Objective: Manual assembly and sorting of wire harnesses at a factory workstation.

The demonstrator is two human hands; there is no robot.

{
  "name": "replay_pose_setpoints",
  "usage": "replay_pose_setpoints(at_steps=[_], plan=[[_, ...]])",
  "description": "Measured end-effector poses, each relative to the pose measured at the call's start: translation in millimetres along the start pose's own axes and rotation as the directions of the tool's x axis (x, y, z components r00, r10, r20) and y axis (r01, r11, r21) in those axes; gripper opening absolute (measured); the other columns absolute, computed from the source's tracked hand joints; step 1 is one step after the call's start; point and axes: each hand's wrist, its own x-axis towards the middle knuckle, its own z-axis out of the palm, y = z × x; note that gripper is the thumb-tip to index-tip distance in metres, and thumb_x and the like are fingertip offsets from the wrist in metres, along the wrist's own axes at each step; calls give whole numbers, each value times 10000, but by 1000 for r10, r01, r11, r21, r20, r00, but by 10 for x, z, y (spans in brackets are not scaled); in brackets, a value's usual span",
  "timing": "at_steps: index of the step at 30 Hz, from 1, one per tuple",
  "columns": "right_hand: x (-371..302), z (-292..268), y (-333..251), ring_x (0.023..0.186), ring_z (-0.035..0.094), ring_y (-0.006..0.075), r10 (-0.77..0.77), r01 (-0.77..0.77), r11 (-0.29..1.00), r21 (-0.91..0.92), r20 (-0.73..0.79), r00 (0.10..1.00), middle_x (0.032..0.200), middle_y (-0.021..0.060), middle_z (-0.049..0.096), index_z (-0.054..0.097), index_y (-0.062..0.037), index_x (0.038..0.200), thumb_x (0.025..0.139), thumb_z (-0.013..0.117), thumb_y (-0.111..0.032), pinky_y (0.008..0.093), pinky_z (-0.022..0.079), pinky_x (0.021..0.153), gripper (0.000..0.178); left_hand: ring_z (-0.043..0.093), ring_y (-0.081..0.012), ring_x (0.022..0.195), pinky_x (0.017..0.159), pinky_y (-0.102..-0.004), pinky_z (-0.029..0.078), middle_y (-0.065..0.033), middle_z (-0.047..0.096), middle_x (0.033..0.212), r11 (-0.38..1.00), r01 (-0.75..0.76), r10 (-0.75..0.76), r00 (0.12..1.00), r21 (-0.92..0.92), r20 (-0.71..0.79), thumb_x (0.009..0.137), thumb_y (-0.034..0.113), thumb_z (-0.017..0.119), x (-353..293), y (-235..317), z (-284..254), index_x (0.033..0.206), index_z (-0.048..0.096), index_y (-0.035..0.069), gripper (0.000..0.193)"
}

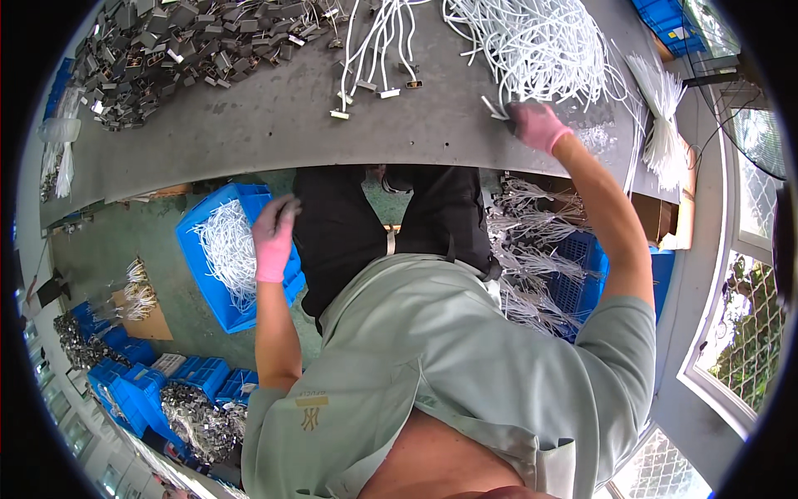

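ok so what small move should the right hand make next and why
Probably draw the white cable ends toward the body, away from the cable pile: the gloved right hand has its fingertips right beside them, at the pile's near edge.

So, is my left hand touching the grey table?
Apart. In the head view, a visible gap separates the fingertips of your left hand from the near edge of the grey table.
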Motion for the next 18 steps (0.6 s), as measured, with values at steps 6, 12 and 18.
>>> replay_pose_setpoints(at_steps=[6, 12, 18], plan=[[363, -703, -1013, 742, 585, 402, 126, -92, 820, 565, -21, 992, 761, 211, 586, 575, -23, 859, 880, 571, -249, 467, 468, 638, 227, 574, -291, 1070, 917, -384, 448, -137, 615, 1108, 884, -417, 381, 905, 211, 192, 815, 181, 624, 276, 640, 778, 1063, 625, 16, 298], [669, -671, -1287, 775, 619, 374, -5, -22, 851, 524, 50, 999, 777, 190, 633, 601, -55, 959, 808, 592, -252, 453, 497, 692, 249, 493, -294, 1162, 1005, -390, 364, -123, 561, 1190, 374, -813, 747, 549, 446, 375, 738, 174, 641, 487, 1331, 1319, 1075, 629, 61, 356], [738, -854, -1287, 777, 611, 369, 51, -34, 828, 559, -16, 999, 844, 184, 635, 612, -45, 965, 785, 622, -185, 423, 502, 681, 228, 586, -274, 995, 913, -397, 416, -118, 655, 976, 358, -739, 581, 655, 571, 483, 737, 170, 615, 714, 1074, 1448, 1071, 637, 81, 346]])
